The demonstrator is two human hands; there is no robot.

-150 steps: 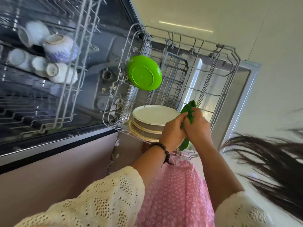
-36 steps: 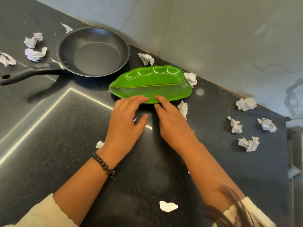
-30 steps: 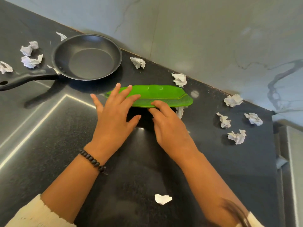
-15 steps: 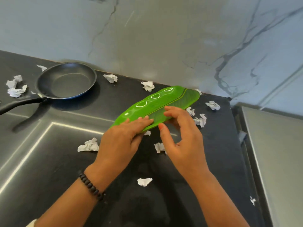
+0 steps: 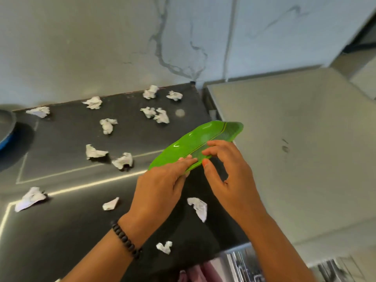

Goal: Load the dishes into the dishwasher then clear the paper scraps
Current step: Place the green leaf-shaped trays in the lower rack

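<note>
- Head view: a person's two hands hold a green leaf-shaped plate [image 5: 196, 146] tilted in the air above the right end of a black countertop [image 5: 61, 241], its far tip over the pale surface [image 5: 295, 159] alongside.
- The left hand [image 5: 160, 190], a dark bead bracelet [image 5: 125, 240] at its wrist, is closed on the plate's near end, fingers lying across the top.
- The right hand [image 5: 230, 180] pinches the plate's near edge just beside it, fingertips on the upper face and thumb below.
- No brand, label or lettering can be read on the plate or anywhere else in frame.
- Crumpled paper scraps [image 5: 122, 161] lie scattered over the counter, several near the marbled wall [image 5: 101, 47], two close under the forearms.
- Half a second earlier the plate hung over the middle of the counter; it has since travelled right, to the counter's end.
- The frying pan [image 5: 6, 127], then fully visible, now shows only a rim at the left border.
- A metal rack shows blurred at the bottom edge.
</note>
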